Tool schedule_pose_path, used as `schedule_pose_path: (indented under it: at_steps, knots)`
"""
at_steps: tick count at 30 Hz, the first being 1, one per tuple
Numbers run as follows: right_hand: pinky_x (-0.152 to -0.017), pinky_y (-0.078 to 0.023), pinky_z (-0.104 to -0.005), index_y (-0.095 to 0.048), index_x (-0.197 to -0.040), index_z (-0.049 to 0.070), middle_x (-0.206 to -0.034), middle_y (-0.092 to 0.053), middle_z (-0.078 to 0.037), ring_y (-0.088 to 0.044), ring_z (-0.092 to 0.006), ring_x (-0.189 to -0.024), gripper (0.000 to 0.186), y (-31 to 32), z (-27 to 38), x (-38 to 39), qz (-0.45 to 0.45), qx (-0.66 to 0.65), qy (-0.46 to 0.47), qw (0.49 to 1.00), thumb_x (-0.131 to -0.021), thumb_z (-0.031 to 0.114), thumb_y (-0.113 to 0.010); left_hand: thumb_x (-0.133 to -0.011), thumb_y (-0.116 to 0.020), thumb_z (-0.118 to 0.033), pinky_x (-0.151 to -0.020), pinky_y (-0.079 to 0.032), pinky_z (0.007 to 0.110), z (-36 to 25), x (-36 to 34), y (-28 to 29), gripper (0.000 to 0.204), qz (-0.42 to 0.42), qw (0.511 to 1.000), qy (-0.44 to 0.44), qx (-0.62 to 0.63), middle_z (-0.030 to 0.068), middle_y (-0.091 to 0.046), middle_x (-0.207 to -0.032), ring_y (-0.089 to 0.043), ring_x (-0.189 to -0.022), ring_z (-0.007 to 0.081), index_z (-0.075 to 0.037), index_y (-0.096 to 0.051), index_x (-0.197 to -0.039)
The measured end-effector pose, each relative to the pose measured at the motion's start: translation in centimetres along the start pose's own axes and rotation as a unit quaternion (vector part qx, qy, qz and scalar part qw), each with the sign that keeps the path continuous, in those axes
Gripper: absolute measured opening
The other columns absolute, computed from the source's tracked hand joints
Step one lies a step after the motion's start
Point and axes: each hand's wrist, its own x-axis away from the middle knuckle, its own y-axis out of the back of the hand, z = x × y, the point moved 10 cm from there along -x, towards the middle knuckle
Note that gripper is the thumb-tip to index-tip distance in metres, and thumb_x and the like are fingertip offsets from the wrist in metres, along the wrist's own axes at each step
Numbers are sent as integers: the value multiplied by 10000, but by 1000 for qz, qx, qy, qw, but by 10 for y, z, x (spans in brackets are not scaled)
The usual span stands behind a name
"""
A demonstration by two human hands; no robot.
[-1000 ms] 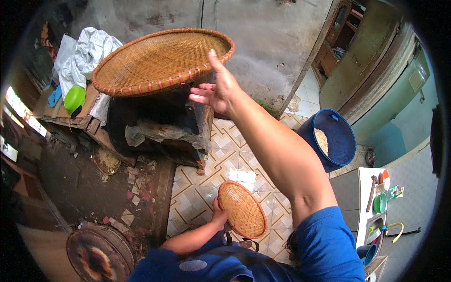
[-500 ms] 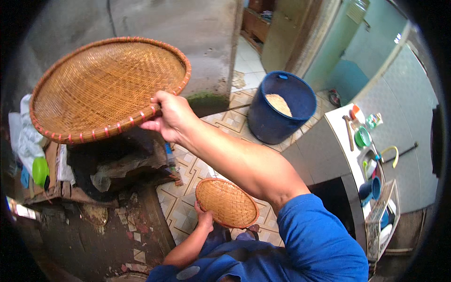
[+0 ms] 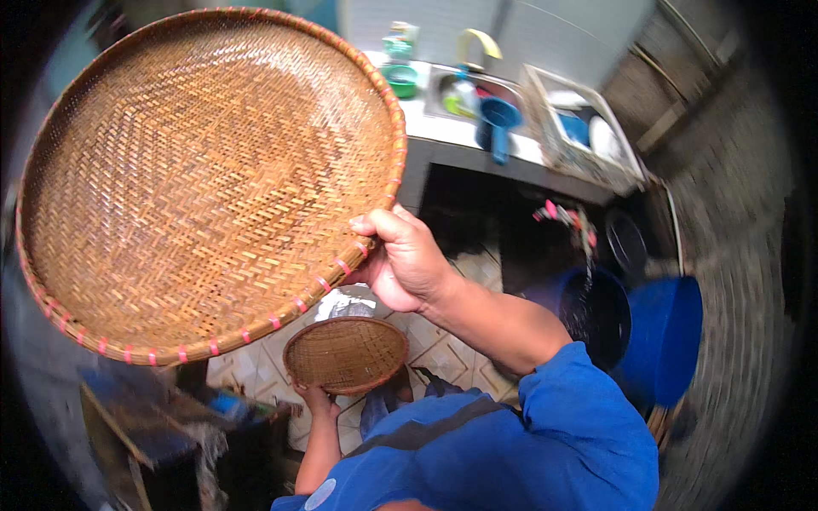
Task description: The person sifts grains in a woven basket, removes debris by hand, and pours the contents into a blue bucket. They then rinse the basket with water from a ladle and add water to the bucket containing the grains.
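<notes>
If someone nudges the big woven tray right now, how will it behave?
The big woven tray is probably light for its size, being thinly woven; likely fairly stiff, given its thick bound rim; and apt to tip, since the right hand grips only one edge.

Your tray [image 3: 213, 187] at 10 o'clock is well lit, its weave shining toward its own 1 o'clock. At 1 o'clock the counter [image 3: 433, 123] reads bright white but soft, with near-black shadow beneath it. The white patch [image 3: 345, 301] on the floor [image 3: 447, 353] near 8 o'clock is probably glare. You get smearing on the wall [image 3: 754, 247] at 3 o'clock, and curved distortion fading to black toward both sides.
</notes>
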Motion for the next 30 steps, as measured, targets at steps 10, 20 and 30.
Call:
schedule_pose_path:
  at_steps: [10, 20, 30]
  knots:
    - [-838, -523, -407, -513, -1193, 56, -1041, -587, -64, -598, -193, -924, 384, 203, 158, 307, -316, -33, 382, 868, -816, 93, -575, -780, -442, -39, -924, -488, 604, -46, -26, -95, 589, 94, 988, -28, -117, 162, -471, -1311, -530, -1162, 389, -178, -355, -1345]
    - [-956, -468, -507, -453, -1323, 50, -1273, -558, -140, -560, -307, -1158, 461, 248, 37, 688, -548, -105, 579, 595, -876, 148, -503, -793, -426, -103, -821, -564, 511, -70, -13, -147, 517, 158, 971, -35, -178, 197, -548, -1236, -608, -1048, 353, 27, -461, -1291]
    - [-906, -529, -499, -530, -1098, 37, -1040, -598, -94, -617, -255, -924, 229, 330, -213, 852, -722, -249, 542, 349, -877, 96, -524, -872, -400, -187, -853, -550, 468, -101, 0, -158, 479, 159, 956, -58, -238, 178, -576, -1262, -612, -1082, 328, 1, -498, -1301]
